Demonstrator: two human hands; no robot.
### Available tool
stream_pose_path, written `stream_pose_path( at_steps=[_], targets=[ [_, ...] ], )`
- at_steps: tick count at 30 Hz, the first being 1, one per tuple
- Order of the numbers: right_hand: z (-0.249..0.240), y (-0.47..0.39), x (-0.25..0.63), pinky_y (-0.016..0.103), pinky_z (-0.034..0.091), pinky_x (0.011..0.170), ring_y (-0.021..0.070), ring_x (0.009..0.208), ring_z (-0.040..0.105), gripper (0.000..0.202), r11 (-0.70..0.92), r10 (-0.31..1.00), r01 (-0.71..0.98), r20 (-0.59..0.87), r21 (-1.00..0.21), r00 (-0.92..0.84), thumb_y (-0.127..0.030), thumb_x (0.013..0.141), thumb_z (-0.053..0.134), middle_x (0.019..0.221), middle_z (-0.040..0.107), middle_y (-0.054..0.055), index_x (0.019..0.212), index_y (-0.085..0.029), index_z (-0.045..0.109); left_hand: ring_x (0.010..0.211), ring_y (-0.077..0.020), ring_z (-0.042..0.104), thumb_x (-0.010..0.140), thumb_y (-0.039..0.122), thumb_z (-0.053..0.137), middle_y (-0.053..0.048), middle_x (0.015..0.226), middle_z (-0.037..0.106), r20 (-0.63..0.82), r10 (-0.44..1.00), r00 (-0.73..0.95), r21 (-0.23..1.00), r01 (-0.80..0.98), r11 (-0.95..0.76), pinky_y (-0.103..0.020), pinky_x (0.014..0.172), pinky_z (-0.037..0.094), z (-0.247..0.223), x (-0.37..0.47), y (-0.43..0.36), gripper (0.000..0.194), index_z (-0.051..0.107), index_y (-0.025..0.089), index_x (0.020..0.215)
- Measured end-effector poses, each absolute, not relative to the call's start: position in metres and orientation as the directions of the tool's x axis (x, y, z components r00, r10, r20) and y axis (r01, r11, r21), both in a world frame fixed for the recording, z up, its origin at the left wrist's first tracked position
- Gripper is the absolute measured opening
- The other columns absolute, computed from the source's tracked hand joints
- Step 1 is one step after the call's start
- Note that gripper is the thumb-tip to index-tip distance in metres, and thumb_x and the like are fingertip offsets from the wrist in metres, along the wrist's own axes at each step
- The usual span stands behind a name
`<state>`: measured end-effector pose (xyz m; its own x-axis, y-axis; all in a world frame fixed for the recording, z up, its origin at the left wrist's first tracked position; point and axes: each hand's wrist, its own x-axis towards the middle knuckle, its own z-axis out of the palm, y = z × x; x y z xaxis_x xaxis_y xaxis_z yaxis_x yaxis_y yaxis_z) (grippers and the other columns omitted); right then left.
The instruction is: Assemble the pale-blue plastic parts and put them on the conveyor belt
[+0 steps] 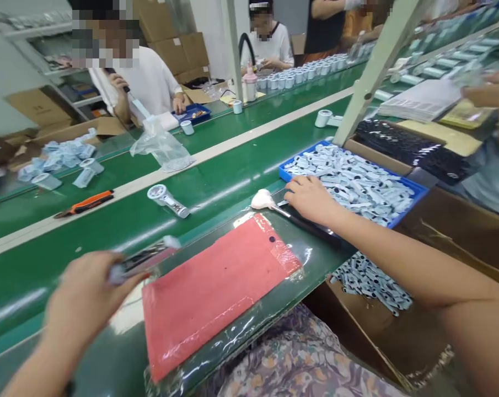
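— Floral patterned fabric (299,358) sits closest to the lens, at the lap. What lies just past it?

— One pink rectangular mat under clear film (216,281) lies on the green desk (108,353). The left hand (84,300) is above the desk's near edge, its grip clamped on a blurred, slim dark and silver part with a white tip (144,258).

— And the other hand?

— The right hand (311,197) rests, fingers spread apart, on the near edge of one blue plastic tray of small pale blue parts (357,182); I cannot tell whether it pinches anything. One white-headed brush (266,200) lies just beside its fingertips.

— What else can be counted?

— One small handheld fan with a round white head (166,199) lies on the green conveyor belt (216,182); one orange and black cutter (86,204) lies farther left. One crumpled clear plastic bag (160,146) is behind them. A brown cardboard box (373,309) beside the desk holds more pale parts.

— The room?

— A workshop line: two belts split by a pale strip, cardboard cartons stacked behind, other people seated across it. No writing is readable.
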<state>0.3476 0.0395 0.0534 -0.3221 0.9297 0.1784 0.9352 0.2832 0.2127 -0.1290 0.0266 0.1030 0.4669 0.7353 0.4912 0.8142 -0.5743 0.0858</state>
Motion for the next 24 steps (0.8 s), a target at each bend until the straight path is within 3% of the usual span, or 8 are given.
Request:
stream_pose_path(
  at_steps=[3, 5, 9, 12, 15, 21, 24],
  targets=[
    [0.056, 0.034, 0.34, 0.047, 0.043, 0.087, 0.0326, 0.096, 0.061, 0.023, 0.303, 0.918, 0.945, 0.226, 0.126, -0.325, -0.01, 0.1, 0.051, 0.099, 0.068, 0.013, 0.096, -0.015, 0.073, 0.086, -0.0267, 0.062, 0.093, 0.048, 0.061, -0.008, 0.093, 0.066, 0.439, 0.723, 0.533, 0.001, 0.805, -0.594, -0.041, 0.071, 0.054, 0.073, -0.075, -0.004, 0.025, 0.058, 0.024, 0.098],
    [0.061, 0.024, 0.329, 0.044, 0.046, 0.08, 0.0303, 0.091, 0.064, 0.025, 0.372, 0.899, 0.927, 0.269, -0.053, -0.346, -0.015, 0.101, 0.05, 0.102, 0.069, 0.011, 0.108, -0.018, 0.073, 0.086, -0.0249, 0.062, 0.09, 0.041, 0.07, -0.008, 0.095, 0.067, 0.381, 0.702, 0.602, 0.0, 0.759, -0.651, -0.039, 0.071, 0.055, 0.057, -0.045, -0.016, 0.025, 0.057, 0.021, 0.097],
    [0.069, 0.0, 0.281, 0.036, 0.052, 0.073, 0.0236, 0.092, 0.066, 0.035, 0.552, 0.832, 0.645, 0.291, -0.529, -0.473, -0.02, 0.101, 0.044, 0.113, 0.068, 0.004, 0.124, -0.029, 0.069, 0.101, -0.0268, 0.063, 0.087, 0.036, 0.075, -0.012, 0.114, 0.066, 0.329, 0.726, 0.604, 0.118, 0.736, -0.666, -0.044, 0.083, 0.057, 0.047, -0.029, -0.026, 0.031, 0.06, 0.018, 0.108],
    [0.069, -0.012, 0.234, 0.035, 0.053, 0.077, 0.0209, 0.094, 0.067, 0.032, 0.522, 0.817, 0.512, 0.228, -0.682, -0.529, -0.018, 0.1, 0.046, 0.111, 0.071, 0.001, 0.119, -0.028, 0.07, 0.111, -0.0274, 0.062, 0.09, 0.035, 0.072, -0.013, 0.123, 0.065, 0.358, 0.731, 0.582, 0.244, 0.697, -0.674, -0.046, 0.091, 0.056, 0.052, -0.035, -0.028, 0.035, 0.059, 0.02, 0.119],
    [0.066, -0.016, 0.201, 0.034, 0.051, 0.072, 0.0201, 0.087, 0.067, 0.022, 0.437, 0.853, 0.551, 0.133, -0.711, -0.505, -0.015, 0.098, 0.052, 0.106, 0.072, -0.001, 0.109, -0.025, 0.069, 0.113, -0.0266, 0.062, 0.092, 0.038, 0.07, -0.011, 0.121, 0.067, 0.396, 0.725, 0.564, 0.352, 0.636, -0.687, -0.046, 0.094, 0.054, 0.054, -0.035, -0.027, 0.038, 0.057, 0.021, 0.123],
    [0.062, -0.022, 0.192, 0.035, 0.048, 0.072, 0.0224, 0.087, 0.065, 0.013, 0.46, 0.864, 0.655, 0.131, -0.599, -0.487, -0.015, 0.097, 0.058, 0.098, 0.071, 0.0, 0.098, -0.023, 0.068, 0.102, -0.0225, 0.064, 0.098, 0.024, 0.057, -0.007, 0.108, 0.07, 0.349, 0.763, 0.543, 0.464, 0.607, -0.645, -0.042, 0.089, 0.052, 0.053, -0.025, -0.028, 0.012, 0.066, 0.021, 0.104],
    [0.054, -0.02, 0.197, 0.033, 0.046, 0.07, 0.0195, 0.085, 0.064, 0.013, 0.409, 0.885, 0.613, 0.129, -0.676, -0.448, -0.017, 0.099, 0.06, 0.098, 0.068, 0.0, 0.095, -0.024, 0.069, 0.096, -0.0211, 0.063, 0.096, 0.021, 0.059, -0.005, 0.101, 0.071, 0.323, 0.801, 0.504, 0.533, 0.603, -0.594, -0.039, 0.085, 0.052, 0.054, -0.023, -0.028, 0.011, 0.069, 0.022, 0.101]
  ],
)
